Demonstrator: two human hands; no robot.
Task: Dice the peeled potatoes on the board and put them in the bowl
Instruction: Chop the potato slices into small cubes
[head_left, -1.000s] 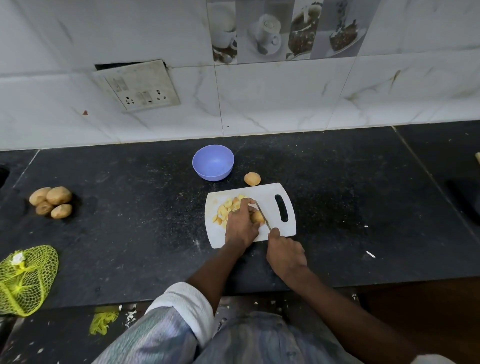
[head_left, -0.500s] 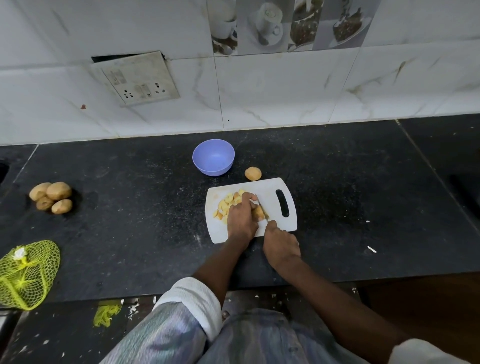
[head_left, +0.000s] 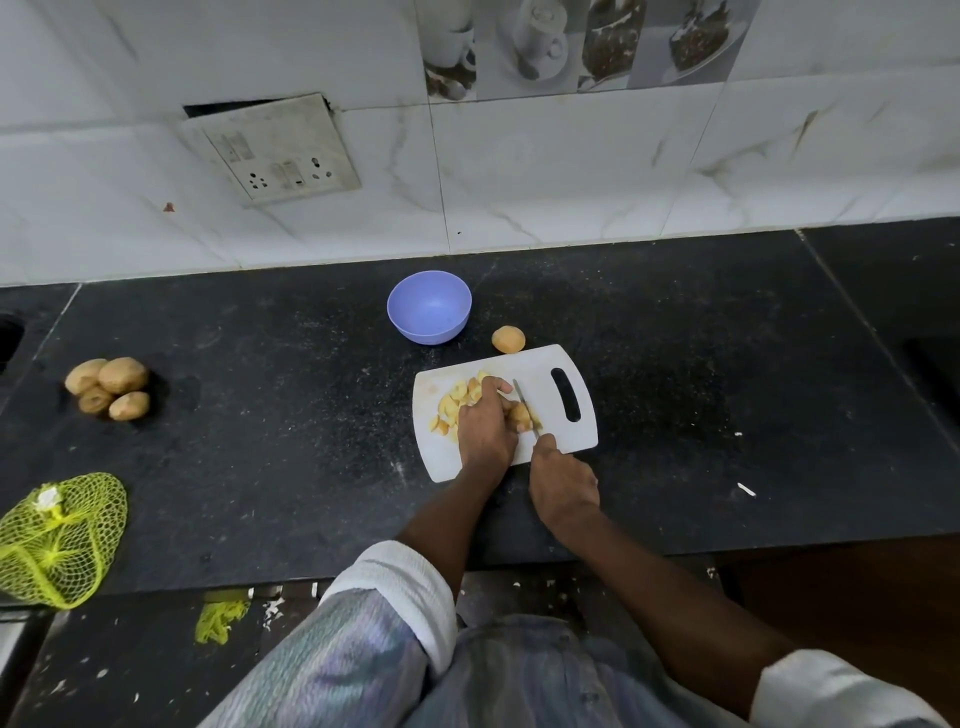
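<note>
Knife (head_left: 525, 407) has slid further through the potato (head_left: 519, 415) on the board (head_left: 556, 415), left hand (head_left: 485, 426) still clamped on it, right hand (head_left: 562, 480) gripping the handle, dice (head_left: 452, 408) piling up beside, bowl (head_left: 429, 306) behind the board still waiting

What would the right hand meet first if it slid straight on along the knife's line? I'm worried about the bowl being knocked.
Probably only bare white plastic cutting board, then the peeled potato just beyond its far edge. The lilac plastic bowl sits left of that line. Depth is uncertain.
</note>
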